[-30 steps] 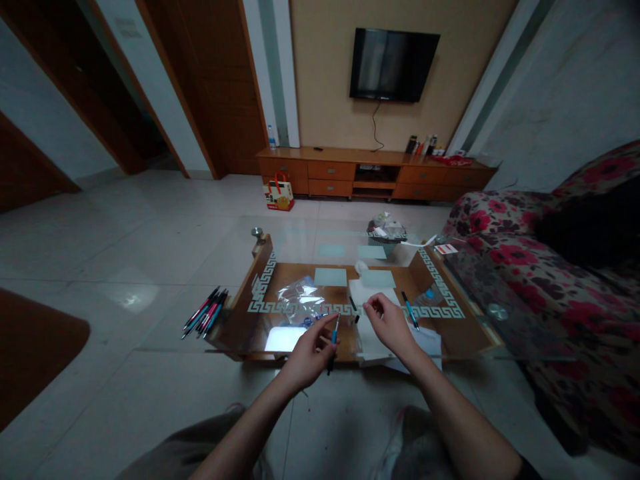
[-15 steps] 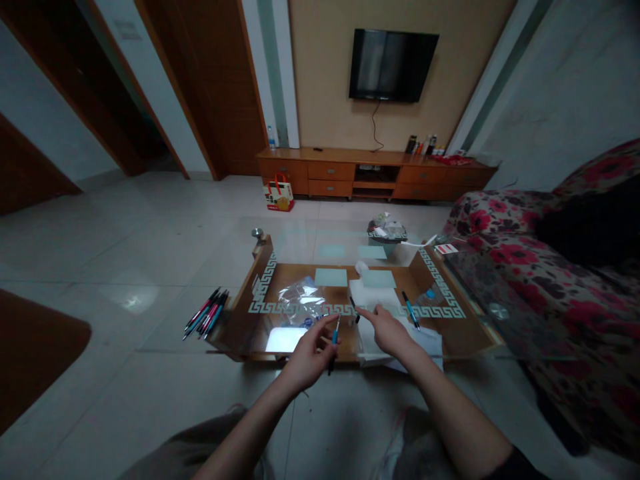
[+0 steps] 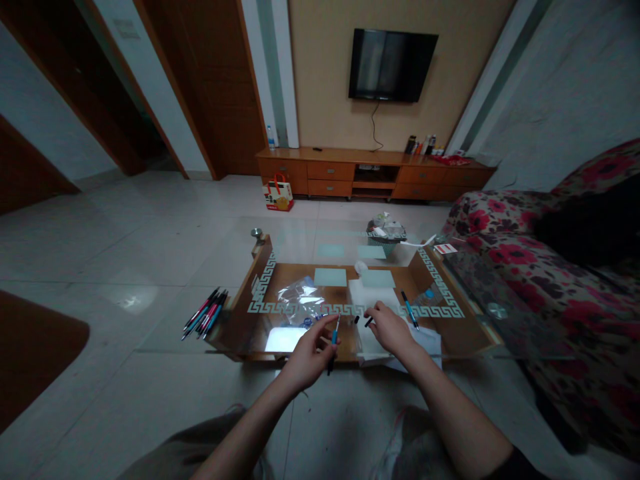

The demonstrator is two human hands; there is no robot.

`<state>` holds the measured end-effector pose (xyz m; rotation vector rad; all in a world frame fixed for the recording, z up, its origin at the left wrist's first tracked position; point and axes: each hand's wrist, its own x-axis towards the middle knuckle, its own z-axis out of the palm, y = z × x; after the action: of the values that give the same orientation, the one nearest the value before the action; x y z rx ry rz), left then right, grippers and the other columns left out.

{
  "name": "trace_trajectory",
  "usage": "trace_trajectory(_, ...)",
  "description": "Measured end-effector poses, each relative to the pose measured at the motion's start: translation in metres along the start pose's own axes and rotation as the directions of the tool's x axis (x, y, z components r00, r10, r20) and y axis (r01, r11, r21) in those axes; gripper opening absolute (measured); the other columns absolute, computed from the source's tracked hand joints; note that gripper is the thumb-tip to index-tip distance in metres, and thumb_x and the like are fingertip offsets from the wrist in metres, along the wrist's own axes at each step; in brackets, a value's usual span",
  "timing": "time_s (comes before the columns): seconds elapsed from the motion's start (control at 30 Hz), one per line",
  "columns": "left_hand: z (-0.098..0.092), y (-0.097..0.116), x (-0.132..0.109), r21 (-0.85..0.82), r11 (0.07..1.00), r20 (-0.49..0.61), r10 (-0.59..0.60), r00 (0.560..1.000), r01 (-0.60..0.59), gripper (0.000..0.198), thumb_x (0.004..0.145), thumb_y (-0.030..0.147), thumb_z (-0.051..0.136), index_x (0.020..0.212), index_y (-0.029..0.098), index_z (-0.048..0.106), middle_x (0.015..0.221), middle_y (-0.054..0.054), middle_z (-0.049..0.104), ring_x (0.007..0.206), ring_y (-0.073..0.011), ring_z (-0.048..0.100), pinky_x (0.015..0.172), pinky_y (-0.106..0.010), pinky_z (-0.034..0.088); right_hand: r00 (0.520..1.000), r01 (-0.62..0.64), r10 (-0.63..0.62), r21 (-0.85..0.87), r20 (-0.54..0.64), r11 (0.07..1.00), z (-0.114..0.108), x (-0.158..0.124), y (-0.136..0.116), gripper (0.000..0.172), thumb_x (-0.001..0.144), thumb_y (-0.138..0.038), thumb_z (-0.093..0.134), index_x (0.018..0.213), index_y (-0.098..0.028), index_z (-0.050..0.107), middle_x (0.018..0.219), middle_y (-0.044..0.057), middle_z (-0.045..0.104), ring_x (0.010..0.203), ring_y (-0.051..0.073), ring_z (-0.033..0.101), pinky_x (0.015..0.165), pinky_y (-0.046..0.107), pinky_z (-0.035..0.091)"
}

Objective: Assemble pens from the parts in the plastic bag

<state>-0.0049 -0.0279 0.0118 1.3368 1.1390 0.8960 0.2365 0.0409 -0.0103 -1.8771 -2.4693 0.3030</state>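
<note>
My left hand is closed around a blue pen, its slim bare tip pointing up and its dark end hanging below the fingers. My right hand is curled over the glass table, with a short black pen piece at its fingertips; the grip itself is partly hidden. A second small black piece lies just left of those fingers. To the right of this hand rests another blue and black pen. A pile of pens, blue, red and black, lies at the table's left side.
The glass table has a lower wooden shelf. Clear plastic wrapping is left of centre, and white paper is near the right hand. A floral sofa stands at the right, a TV cabinet at the back.
My right hand has drawn back to the right and its stretched index finger has curled in. A black piece has shifted right with it. My left hand and the pen stay put.
</note>
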Motion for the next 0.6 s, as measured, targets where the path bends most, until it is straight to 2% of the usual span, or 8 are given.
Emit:
trace_trajectory(0.13,0.0,0.001,-0.001,0.001,1.0,0.001,0.001,1.0,-0.001,0.059,0.081,0.019,0.06,0.139,0.023,0.047,0.098,-0.005,0.06,0.075,-0.0131,0.061,0.072,-0.031,0.053,1.0,-0.028,0.028,-0.017,-0.013,0.999,-0.004,0.0,0.001,0.014,0.089,-0.022,0.057,0.098,-0.024,0.068,0.106,0.008,0.058,0.1,0.022,0.06,0.074,0.028,0.041)
trace_trajectory(0.23,0.0,0.002,0.0,0.003,1.0,-0.003,-0.003,1.0,0.003,0.059,0.081,0.018,0.06,0.139,0.022,0.047,0.097,-0.005,0.06,0.075,-0.0135,0.061,0.072,-0.031,0.053,0.999,-0.044,0.044,-0.016,-0.009,0.999,-0.005,-0.001,0.0,0.012,0.089,-0.024,0.059,0.096,-0.022,0.068,0.105,0.008,0.06,0.1,0.022,0.061,0.074,0.028,0.041)
trace_trajectory(0.33,0.0,0.003,0.0,0.008,1.0,-0.005,0.002,1.0,-0.002,0.059,0.08,0.017,0.06,0.138,0.021,0.048,0.097,-0.005,0.06,0.077,-0.0141,0.061,0.072,-0.03,0.052,0.997,-0.048,0.049,0.031,-0.064,0.998,-0.005,-0.002,-0.001,0.01,0.089,-0.022,0.058,0.095,-0.02,0.066,0.104,0.009,0.062,0.098,0.022,0.061,0.076,0.029,0.041)
trace_trajectory(0.4,0.001,0.003,0.0,0.01,1.0,-0.012,0.006,1.0,-0.006,0.059,0.08,0.017,0.06,0.138,0.021,0.049,0.097,-0.006,0.06,0.079,-0.0145,0.061,0.072,-0.03,0.052,0.989,-0.05,0.067,0.134,-0.133,0.99,-0.006,-0.002,-0.001,0.009,0.089,-0.022,0.057,0.094,-0.019,0.065,0.1,0.008,0.064,0.096,0.021,0.061,0.077,0.029,0.042)
trace_trajectory(0.47,0.001,0.002,0.0,0.016,1.0,-0.018,0.007,1.0,-0.007,0.058,0.08,0.017,0.06,0.137,0.021,0.049,0.097,-0.006,0.061,0.08,-0.0149,0.061,0.072,-0.03,0.052,0.977,-0.033,0.097,0.316,-0.19,0.948,-0.007,0.0,-0.002,0.01,0.09,-0.024,0.055,0.093,-0.019,0.063,0.093,0.006,0.067,0.089,0.019,0.062,0.077,0.029,0.043)
trace_trajectory(0.53,0.001,0.0,0.001,0.012,1.0,-0.015,0.008,1.0,-0.008,0.057,0.081,0.018,0.06,0.137,0.021,0.049,0.096,-0.006,0.061,0.08,-0.0148,0.061,0.071,-0.029,0.052,0.97,0.014,0.119,0.532,-0.213,0.847,-0.01,0.002,-0.003,0.013,0.089,-0.028,0.055,0.094,-0.018,0.062,0.088,0.004,0.068,0.082,0.018,0.062,0.076,0.029,0.045)
trace_trajectory(0.6,0.001,-0.001,0.001,-0.002,1.0,-0.007,0.007,1.0,-0.007,0.057,0.082,0.018,0.06,0.137,0.022,0.049,0.095,-0.005,0.061,0.078,-0.0144,0.06,0.07,-0.029,0.052,0.969,0.066,0.123,0.706,-0.213,0.706,-0.014,0.003,-0.007,0.018,0.086,-0.032,0.056,0.096,-0.018,0.063,0.085,0.004,0.067,0.077,0.017,0.062,0.073,0.029,0.047)
